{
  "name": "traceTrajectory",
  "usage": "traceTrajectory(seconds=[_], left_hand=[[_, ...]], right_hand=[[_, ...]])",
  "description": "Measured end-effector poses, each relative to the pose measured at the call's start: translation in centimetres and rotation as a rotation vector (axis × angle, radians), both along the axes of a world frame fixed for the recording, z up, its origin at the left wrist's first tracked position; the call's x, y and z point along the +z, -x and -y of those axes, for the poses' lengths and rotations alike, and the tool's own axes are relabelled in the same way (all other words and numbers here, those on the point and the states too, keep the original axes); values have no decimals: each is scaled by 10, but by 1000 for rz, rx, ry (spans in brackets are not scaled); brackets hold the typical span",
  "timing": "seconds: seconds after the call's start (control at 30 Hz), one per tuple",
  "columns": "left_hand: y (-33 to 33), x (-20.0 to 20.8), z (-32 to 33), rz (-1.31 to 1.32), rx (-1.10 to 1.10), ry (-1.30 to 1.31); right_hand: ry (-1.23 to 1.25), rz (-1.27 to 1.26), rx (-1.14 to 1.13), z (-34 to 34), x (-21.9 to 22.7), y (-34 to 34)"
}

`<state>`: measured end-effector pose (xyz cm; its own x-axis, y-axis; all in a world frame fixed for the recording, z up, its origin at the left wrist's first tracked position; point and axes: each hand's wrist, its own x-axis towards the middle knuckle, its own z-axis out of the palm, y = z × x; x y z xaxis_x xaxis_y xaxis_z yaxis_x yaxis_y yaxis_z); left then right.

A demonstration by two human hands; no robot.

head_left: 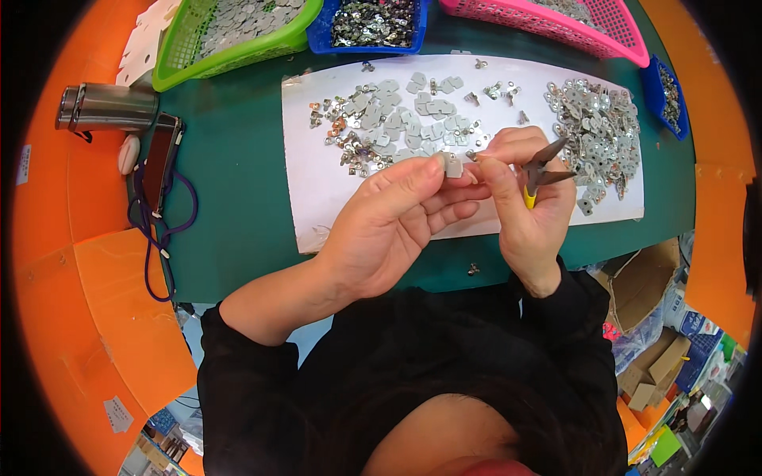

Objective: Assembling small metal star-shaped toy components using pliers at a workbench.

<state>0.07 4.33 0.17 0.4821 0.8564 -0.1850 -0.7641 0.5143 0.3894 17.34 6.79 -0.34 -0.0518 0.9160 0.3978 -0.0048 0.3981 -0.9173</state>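
Between the thumb and fingers of my left hand [381, 210] is a small grey metal plate [453, 166]. My right hand [530, 226] has a pair of pliers [537, 170] with a yellow handle tucked in it, jaws pointing up and right. The right thumb and forefinger also pinch a tiny metal fitting [473, 156] close beside the plate; its exact shape is too small to tell. Both hands are above a white board [317, 214]. Loose grey plates [406, 125] lie beyond my left hand, with small shiny fittings [361, 159] around them. Metal pieces are heaped in a pile [595, 131] at the right.
A green basket [163, 75], a blue bin [365, 49] and a pink basket [556, 36] line the far edge. A smaller blue bin [655, 95] stands at right. On the green table's left are a steel flask [115, 107] and a phone [161, 163] with a purple cord.
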Motion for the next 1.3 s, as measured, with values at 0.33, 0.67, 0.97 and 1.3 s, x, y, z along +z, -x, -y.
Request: traceTrajectory(seconds=[0.33, 0.67, 0.97, 1.3], left_hand=[[-2, 0, -7, -341, 27, -228], [14, 11, -14, -221, 74, -244], [-49, 136, -8, -594, -338, -612], [-38, 118, 3, -578, -160, -662]], right_hand=[[-92, 216, -46, -2, -8, -12], [-13, 218, -260, -18, 14, -56], [-113, 983, -160, -71, 43, -66], [-453, 1229, 45, -103, 5, -37]])
